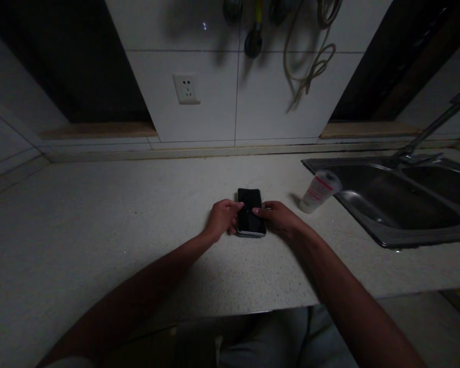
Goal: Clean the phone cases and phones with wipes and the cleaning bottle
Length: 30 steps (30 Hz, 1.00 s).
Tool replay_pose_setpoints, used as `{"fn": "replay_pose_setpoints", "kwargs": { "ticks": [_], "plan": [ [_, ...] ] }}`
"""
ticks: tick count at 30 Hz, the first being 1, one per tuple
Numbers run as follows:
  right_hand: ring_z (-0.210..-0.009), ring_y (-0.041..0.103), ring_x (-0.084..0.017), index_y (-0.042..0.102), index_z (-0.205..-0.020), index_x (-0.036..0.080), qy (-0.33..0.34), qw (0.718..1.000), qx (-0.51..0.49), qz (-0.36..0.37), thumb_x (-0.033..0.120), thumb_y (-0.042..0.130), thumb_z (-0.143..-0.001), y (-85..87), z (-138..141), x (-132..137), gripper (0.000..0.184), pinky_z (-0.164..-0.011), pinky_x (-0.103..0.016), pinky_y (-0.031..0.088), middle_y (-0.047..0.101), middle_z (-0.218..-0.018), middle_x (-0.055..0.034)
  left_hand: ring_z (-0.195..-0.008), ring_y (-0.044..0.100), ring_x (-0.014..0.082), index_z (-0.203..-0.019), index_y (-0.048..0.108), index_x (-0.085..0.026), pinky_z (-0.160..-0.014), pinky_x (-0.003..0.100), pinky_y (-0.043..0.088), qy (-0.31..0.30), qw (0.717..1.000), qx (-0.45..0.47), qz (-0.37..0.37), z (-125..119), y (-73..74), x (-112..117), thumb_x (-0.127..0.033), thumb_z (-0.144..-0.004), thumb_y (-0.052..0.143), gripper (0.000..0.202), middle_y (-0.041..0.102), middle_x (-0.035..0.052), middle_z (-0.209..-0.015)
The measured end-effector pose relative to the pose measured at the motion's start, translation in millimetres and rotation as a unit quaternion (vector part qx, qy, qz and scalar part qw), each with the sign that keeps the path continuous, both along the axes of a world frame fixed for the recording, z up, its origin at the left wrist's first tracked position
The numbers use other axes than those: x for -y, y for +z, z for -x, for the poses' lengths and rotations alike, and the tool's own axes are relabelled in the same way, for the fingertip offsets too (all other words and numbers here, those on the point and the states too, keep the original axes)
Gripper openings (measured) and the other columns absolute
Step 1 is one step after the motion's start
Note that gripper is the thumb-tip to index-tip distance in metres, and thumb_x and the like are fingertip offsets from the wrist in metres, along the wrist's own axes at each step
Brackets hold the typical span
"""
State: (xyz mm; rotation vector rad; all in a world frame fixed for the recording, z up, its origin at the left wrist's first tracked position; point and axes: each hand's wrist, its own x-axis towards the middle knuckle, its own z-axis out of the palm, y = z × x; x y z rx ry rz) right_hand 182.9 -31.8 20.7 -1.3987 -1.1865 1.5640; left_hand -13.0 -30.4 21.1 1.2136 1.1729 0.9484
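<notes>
A black smartphone point(250, 221) with a dark screen is at the middle of the pale countertop, its long side pointing away from me. My left hand point(223, 217) grips its left edge, the thumb lying over the screen and the other fingers at the side and below. From the right, my right hand point(279, 214) holds the opposite edge, with its thumb also on the screen. Whether the phone rests on the counter or is slightly raised I cannot tell. The fingers under it are partly hidden.
To the right stands a clear plastic cup point(317, 193) with red print, next to the double steel sink point(387, 237) and its faucet point(406, 149). A wall socket point(186, 89), a hanging cord point(305, 82) and pipe fittings point(253, 43) are on the tiled wall. The countertop point(111, 220) reaches toward me.
</notes>
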Motion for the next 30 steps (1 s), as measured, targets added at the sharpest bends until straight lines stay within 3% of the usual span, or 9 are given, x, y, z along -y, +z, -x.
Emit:
{"fn": "replay_pose_setpoints", "kwargs": {
  "ticks": [6, 11, 16, 19, 24, 30],
  "plan": [
    [-0.042, 0.036, -0.007, 0.056, -0.079, 0.018, -0.018, 0.999, -0.026, -0.028, 0.048, 0.085, -0.065, 8.7, 6, 6, 0.044, -0.045, -0.025, 0.021, 0.046, -0.047, 0.0063, -0.031, 0.047, 0.0096, -0.09, 0.062, -0.018, -0.031, 0.02, 0.034, 0.028, 0.998, 0.016, -0.059, -1, 2.9, 0, -0.048, -0.085, 0.065, 0.031, 0.052, -0.0073, -0.05],
    [-0.035, 0.028, -0.005, 0.057, -0.08, 0.018, -0.033, 0.999, -0.02, -0.02, 0.048, 0.082, -0.069, 8.9, 6, 5, 0.041, -0.041, -0.025, 0.015, 0.043, -0.044, 0.0078, -0.031, 0.041, 0.0073, -0.095, 0.065, -0.017, -0.032, 0.019, 0.028, 0.041, 0.996, -0.01, -0.084, 0, 1.2, -2, -0.046, -0.086, 0.064, 0.03, 0.051, -0.0076, -0.051],
    [-0.034, 0.025, -0.004, 0.052, -0.075, 0.02, -0.031, 0.998, -0.052, -0.02, 0.05, 0.082, -0.067, 7.7, 6, 5, 0.043, -0.039, -0.024, 0.011, 0.041, -0.045, 0.0082, -0.054, 0.059, 0.0104, -0.102, 0.065, -0.016, -0.046, 0.02, 0.043, 0.05, 0.995, 0.015, -0.083, -2, -0.6, -5, -0.041, -0.08, 0.073, 0.034, 0.067, 0.0014, -0.077],
    [-0.035, 0.025, -0.003, 0.052, -0.076, 0.02, -0.04, 0.997, -0.063, -0.025, 0.049, 0.082, -0.068, 7.9, 9, 6, 0.042, -0.04, -0.024, 0.013, 0.043, -0.048, 0.0078, -0.065, 0.064, 0.0134, -0.095, 0.066, -0.015, -0.055, 0.023, 0.049, -0.004, 0.997, 0.075, -0.031, 0, 1.5, -7, -0.047, -0.08, 0.073, 0.036, 0.069, 0.0047, -0.081],
    [-0.042, 0.037, -0.008, 0.056, -0.08, 0.02, -0.071, 0.995, -0.061, -0.018, 0.044, 0.079, -0.068, 13.2, 11, 7, 0.036, -0.042, -0.024, 0.021, 0.049, -0.054, 0.0043, -0.052, 0.057, 0.0107, -0.082, 0.058, -0.014, -0.052, 0.026, 0.051, -0.126, 0.976, 0.168, 0.062, 8, 3.7, -10, -0.054, -0.072, 0.08, 0.046, 0.06, 0.0, -0.063],
    [-0.053, 0.052, -0.013, 0.064, -0.089, 0.019, -0.036, 0.997, -0.074, -0.001, 0.047, 0.077, -0.072, 17.6, 10, 10, 0.035, -0.048, -0.026, 0.035, 0.063, -0.067, -0.0023, -0.053, 0.061, 0.0124, -0.082, 0.052, -0.016, -0.055, 0.03, 0.056, -0.148, 0.966, 0.194, 0.08, 8, 1.8, -2, -0.053, -0.065, 0.086, 0.053, 0.061, -0.0005, -0.064]
  ]
}}
